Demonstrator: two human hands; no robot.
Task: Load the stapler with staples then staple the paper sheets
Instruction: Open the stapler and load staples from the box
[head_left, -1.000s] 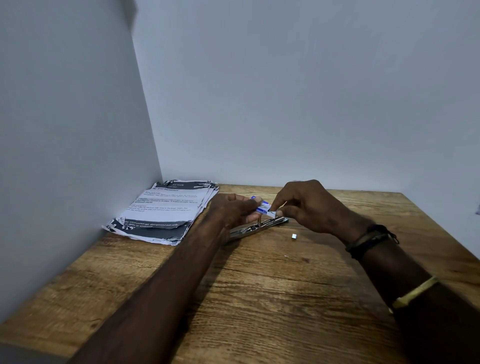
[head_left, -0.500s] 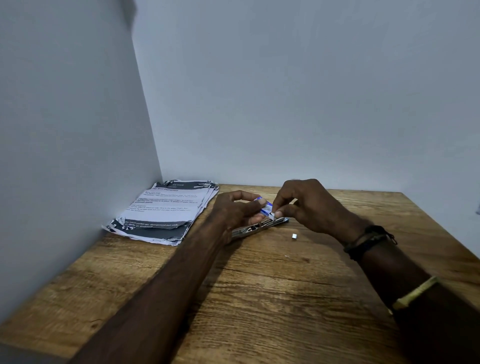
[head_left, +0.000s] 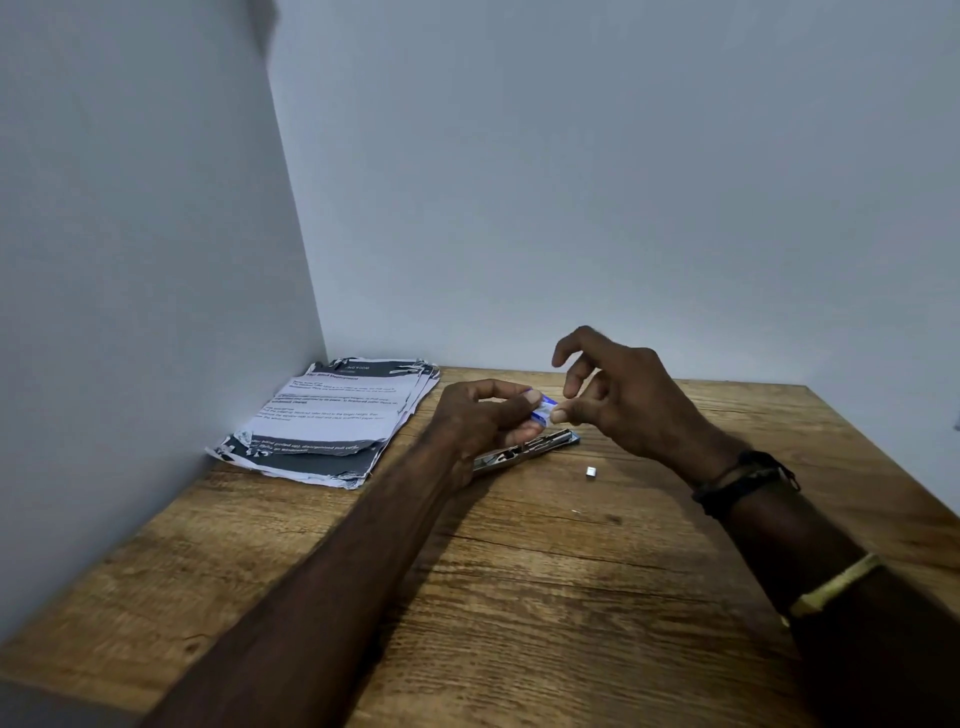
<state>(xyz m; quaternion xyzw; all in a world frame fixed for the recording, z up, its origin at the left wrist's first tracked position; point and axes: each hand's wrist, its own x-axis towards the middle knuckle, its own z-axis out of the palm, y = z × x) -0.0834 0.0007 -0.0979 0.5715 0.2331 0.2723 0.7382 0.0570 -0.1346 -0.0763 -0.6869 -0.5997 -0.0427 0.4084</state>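
Note:
My left hand (head_left: 483, 415) holds a small blue and white staple box (head_left: 545, 409) just above the table. My right hand (head_left: 623, 400) meets it from the right, thumb and a finger pinching at the box's end while the other fingers are lifted and spread. Under both hands lies the metal stapler (head_left: 524, 451), opened flat on the wood. A short silver block of staples (head_left: 590, 472) sits loose on the table right of the stapler. The stack of printed paper sheets (head_left: 332, 421) lies at the back left corner.
The wooden table (head_left: 519, 597) is boxed in by a grey wall on the left and one behind. Bracelets circle my right wrist and forearm. A tiny speck of metal lies near the loose staples.
My right hand's fingers have lifted and spread apart above the box, which sits slightly higher; the left hand keeps its hold. Stapler and loose staples have not moved.

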